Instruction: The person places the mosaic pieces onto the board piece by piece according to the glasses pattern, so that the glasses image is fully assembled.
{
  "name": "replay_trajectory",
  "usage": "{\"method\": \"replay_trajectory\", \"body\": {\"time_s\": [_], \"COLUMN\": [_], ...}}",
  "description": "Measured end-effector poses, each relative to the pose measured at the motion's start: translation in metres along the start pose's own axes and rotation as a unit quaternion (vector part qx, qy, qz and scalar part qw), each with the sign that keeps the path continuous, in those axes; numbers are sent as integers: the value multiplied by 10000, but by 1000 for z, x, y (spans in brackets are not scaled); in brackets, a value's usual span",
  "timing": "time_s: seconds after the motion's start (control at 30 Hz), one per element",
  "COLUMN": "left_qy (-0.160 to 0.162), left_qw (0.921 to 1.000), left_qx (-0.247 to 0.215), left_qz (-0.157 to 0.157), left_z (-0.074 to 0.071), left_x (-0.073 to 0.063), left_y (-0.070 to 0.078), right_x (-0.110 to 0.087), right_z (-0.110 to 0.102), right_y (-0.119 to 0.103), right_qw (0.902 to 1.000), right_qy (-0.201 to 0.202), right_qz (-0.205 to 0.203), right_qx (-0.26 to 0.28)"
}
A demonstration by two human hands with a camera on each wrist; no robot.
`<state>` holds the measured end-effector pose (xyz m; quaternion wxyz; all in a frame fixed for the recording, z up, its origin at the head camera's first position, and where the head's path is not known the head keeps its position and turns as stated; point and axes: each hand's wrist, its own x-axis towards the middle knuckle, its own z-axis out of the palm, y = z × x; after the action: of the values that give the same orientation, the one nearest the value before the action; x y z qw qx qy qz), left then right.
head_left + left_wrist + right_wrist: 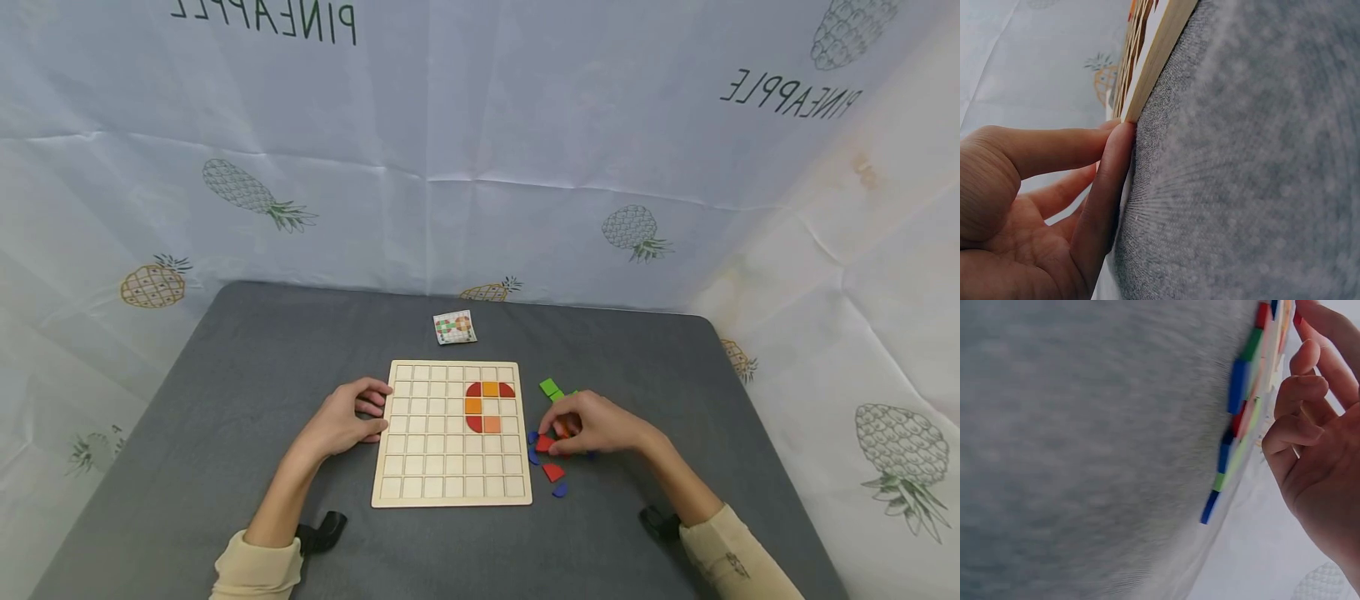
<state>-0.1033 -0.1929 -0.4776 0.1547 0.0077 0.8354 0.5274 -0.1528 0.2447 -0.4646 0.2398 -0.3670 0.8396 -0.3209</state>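
Observation:
A square wooden grid board (427,467) lies on the grey tabletop, with red, orange and salmon tiles in some cells on its right half. At the board's left edge my left hand (351,421) pinches the rim between thumb and finger; the left wrist view shows the fingertips (1124,128) at the board's corner. To the right of the board, my right hand (596,423) pinches a red tile (544,444) between thumb and index finger. In the right wrist view, that red tile (1298,317) shows at the fingertips, and the other fingers are curled.
Loose tiles lie right of the board: green tiles (551,388), a red quarter-round tile (553,472) and a blue tile (560,491); the right hand hides part of the pile. A small pattern card (454,327) lies beyond the board. A pineapple-print cloth (480,125) hangs behind the table.

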Motion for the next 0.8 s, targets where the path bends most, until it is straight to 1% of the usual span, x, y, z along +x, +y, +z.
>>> {"method": "replay_trajectory", "body": {"time_s": [0.13,0.23,0.4,0.53,0.67,0.8], "left_qy": [5,4,10,7,-36,-54], "left_qw": [10000,10000,10000,10000,9999,9999], "left_qx": [13,17,39,-10,-46,-56], "left_qz": [16,31,49,45,104,134], "left_z": [0,0,0,-1,-2,-2], "left_x": [0,0,0,0,-1,-1], "left_y": [-1,-1,-1,-1,0,1], "right_x": [7,16,34,47,55,59], "right_z": [-4,-4,-2,-1,-1,-1], "right_y": [-3,-6,-9,-12,-19,-23], "right_qw": [10000,10000,9993,9974,9940,9925], "right_qy": [48,56,72,40,-53,-159], "right_qz": [17,-41,-154,-216,-268,-218], "right_qx": [60,-6,-320,-689,-1063,-1191]}}
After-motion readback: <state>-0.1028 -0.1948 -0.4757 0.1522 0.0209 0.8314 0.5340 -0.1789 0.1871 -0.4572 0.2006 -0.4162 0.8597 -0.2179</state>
